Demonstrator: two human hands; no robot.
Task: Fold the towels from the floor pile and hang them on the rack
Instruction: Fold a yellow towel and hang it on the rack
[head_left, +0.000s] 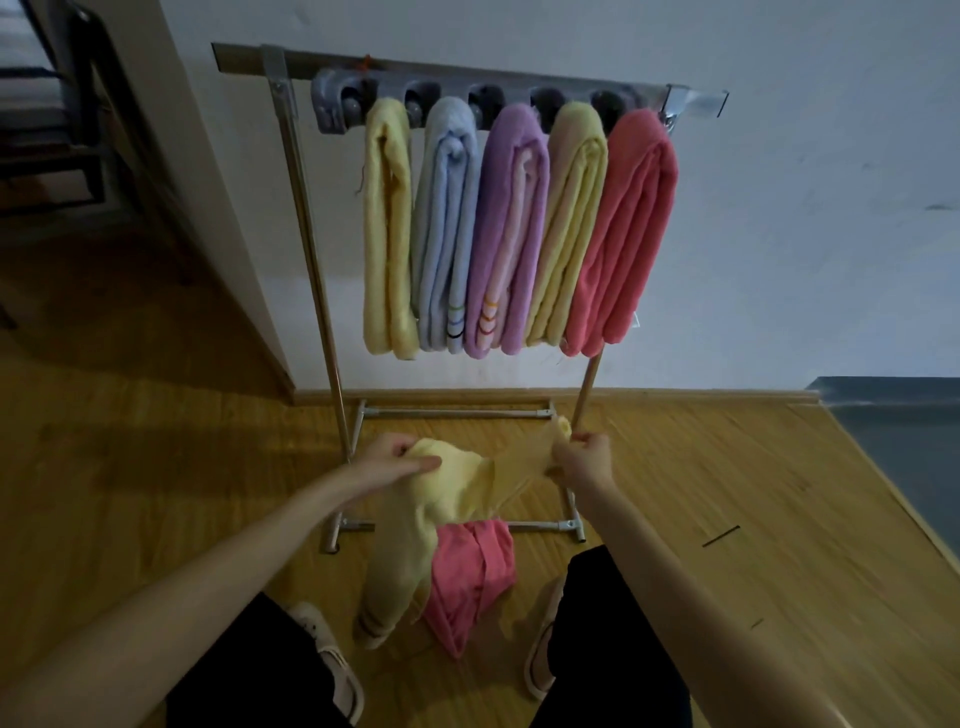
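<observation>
Hands first: the left hand (402, 462) grips one end of a yellow towel (447, 499) and the right hand (579, 460) pinches the other end, so the cloth hangs slack and twisted between them, low in front of the rack (306, 218). Its tail trails down to the floor (727, 493), beside a pink towel (470, 582) heaped between the feet. Five folded towels already hang on the far bar. To fold well, I judge the hands should find true corners, draw apart until the top edge is taut, and lift the tail clear of the pink one before bringing corner to corner. A twisted edge would likely fold crooked.
</observation>
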